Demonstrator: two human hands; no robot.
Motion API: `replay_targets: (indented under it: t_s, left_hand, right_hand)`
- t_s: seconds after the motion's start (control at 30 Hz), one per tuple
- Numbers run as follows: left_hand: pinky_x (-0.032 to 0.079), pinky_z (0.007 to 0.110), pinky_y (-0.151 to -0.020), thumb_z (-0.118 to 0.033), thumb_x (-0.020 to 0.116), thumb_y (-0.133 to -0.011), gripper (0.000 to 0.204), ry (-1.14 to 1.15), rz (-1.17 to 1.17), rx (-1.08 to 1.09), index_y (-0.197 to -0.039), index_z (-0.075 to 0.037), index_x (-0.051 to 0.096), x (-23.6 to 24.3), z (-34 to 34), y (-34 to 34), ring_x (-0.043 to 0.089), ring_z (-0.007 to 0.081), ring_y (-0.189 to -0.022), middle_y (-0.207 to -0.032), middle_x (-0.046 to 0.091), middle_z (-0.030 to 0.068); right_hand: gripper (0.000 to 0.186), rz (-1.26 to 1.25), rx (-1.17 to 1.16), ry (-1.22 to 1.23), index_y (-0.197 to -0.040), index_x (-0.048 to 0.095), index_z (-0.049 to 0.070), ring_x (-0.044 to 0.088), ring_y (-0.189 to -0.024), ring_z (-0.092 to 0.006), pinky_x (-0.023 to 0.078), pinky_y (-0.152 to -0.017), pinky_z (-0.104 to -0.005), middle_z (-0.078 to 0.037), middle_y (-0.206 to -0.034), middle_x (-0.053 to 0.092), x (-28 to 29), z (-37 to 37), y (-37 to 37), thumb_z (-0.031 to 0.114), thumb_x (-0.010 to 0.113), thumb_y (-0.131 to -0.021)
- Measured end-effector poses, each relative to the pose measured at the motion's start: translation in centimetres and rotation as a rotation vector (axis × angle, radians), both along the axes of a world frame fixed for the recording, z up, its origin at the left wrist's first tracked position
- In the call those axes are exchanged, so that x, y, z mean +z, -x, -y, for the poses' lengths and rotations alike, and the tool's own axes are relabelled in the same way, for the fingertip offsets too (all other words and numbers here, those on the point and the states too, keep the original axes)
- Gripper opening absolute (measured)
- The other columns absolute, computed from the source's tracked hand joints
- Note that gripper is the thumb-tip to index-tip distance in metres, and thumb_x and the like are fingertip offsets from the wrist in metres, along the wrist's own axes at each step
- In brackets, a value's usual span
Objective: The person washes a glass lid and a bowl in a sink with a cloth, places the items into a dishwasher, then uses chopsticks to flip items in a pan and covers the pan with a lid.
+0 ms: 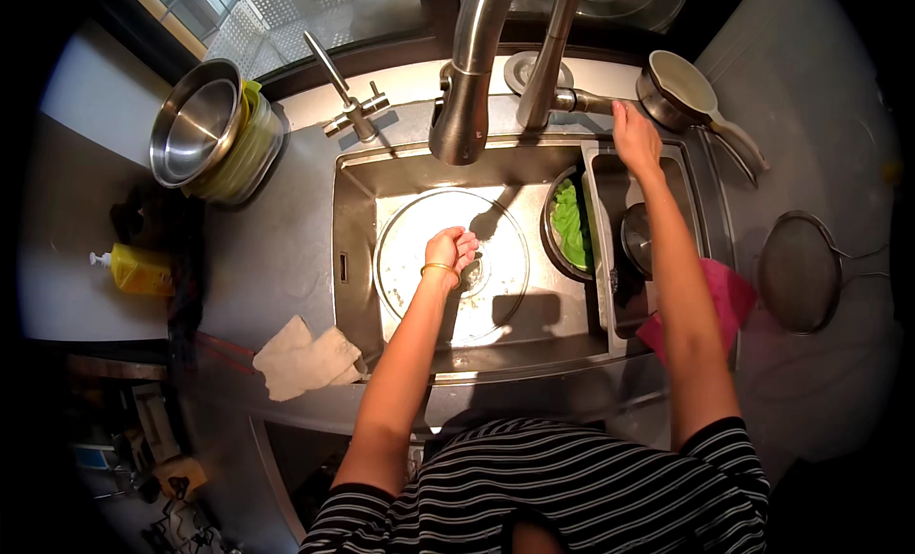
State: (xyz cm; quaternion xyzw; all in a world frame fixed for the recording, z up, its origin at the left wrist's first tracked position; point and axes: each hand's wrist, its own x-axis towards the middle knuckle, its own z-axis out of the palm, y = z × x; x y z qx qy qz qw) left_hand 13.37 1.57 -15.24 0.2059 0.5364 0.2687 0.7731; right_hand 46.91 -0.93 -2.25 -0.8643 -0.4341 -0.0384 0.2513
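My left hand (450,252) is held out over the sink basin (357,220), below the tall steel faucet (462,115). Its fingers curl loosely and nothing shows in them. Beneath it, a large round clear plate or lid (384,292) lies on the basin floor. My right hand (637,139) reaches to the faucet's lever handle (596,104), its fingers closed at the lever's end. At the basin's right side, a dark round bowl (548,235) holds green leaves (572,220). No running water can be made out.
Stacked steel bowls (195,125) stand back left, near a small tap (353,115). A cloth (305,359) lies at the front left. A saucepan (679,87) and a strainer (801,273) sit at right. Beside my right forearm is a pink cloth (724,297).
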Motion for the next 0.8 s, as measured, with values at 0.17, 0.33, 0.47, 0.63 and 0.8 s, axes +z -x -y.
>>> replay_targets:
  t_s: [0.17,0.33,0.47,0.63,0.8]
  left_hand:
    - [0.051,0.03,-0.058,-0.015,0.046,-0.087,0.015,0.149,0.297,0.197,-0.083,-0.002,0.053,-3.3,-1.1,0.0,0.06,0.0234,-0.072,-0.081,0.059,0.0134]
    - [0.051,0.035,-0.075,-0.017,0.048,-0.087,0.018,0.075,1.119,0.051,-0.084,-0.001,0.055,-7.1,-2.0,3.2,0.059,0.027,-0.08,-0.083,0.058,0.0107]
    - [0.049,0.036,-0.079,-0.028,0.045,-0.09,0.025,0.032,0.617,0.385,-0.083,-0.005,0.052,-1.7,0.0,-0.8,0.059,0.0241,-0.084,-0.086,0.061,0.0125]
    - [0.049,0.038,-0.081,-0.034,0.049,-0.087,0.036,-0.066,0.676,0.188,-0.099,-0.002,0.059,-6.3,-4.2,3.8,0.061,0.0243,-0.085,-0.09,0.064,0.0124]
    - [0.051,0.034,-0.072,-0.023,0.046,-0.088,0.026,0.122,0.701,0.007,-0.096,-0.001,0.057,-2.6,-2.5,1.5,0.061,0.0228,-0.081,-0.092,0.063,0.01]
  right_hand:
    - [0.014,-0.17,-0.093,-0.551,-0.094,0.049,0.0,0.057,-0.06,-0.0285,0.043,-0.054,-0.0412,-0.013,-0.064,0.054,-4.7,1.6,12.1,0.008,0.051,-0.083]
    - [0.012,-2.012,0.103,-0.083,-0.085,0.057,0.001,0.056,-0.059,-0.0157,0.043,-0.05,-0.0258,-0.005,-0.07,0.058,-10.2,1.1,30.2,0.013,0.057,-0.085]
    - [0.025,-2.411,0.009,-0.301,-0.077,0.054,0.006,0.051,-0.058,-0.015,0.041,-0.05,-0.0234,-0.005,-0.066,0.053,-19.7,-3.6,26.8,0.026,0.045,-0.09]
    - [0.013,-2.476,0.072,-0.584,-0.083,0.057,0.0,0.055,-0.062,-0.0145,0.045,-0.053,-0.026,-0.004,-0.071,0.059,-13.8,-3.7,31.1,0.013,0.056,-0.086]
    - [0.018,-1.691,0.121,-0.258,-0.08,0.059,0.002,0.053,-0.05,-0.0121,0.043,-0.045,-0.0231,-0.006,-0.067,0.058,-11.2,-0.8,23.2,0.012,0.047,-0.089]
